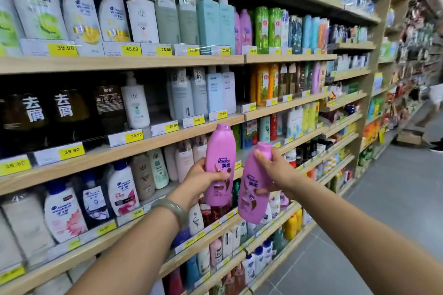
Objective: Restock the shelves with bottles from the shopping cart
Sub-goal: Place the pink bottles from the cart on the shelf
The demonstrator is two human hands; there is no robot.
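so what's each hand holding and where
The left hand grips one purple bottle round its lower body; the right hand grips a second purple bottle by its upper half.

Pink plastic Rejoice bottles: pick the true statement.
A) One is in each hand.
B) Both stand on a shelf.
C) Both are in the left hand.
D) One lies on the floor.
A: the left hand grips the upright pink plastic bottle and the right hand grips the tilted pink plastic bottle, both held clear of the wooden shelves.
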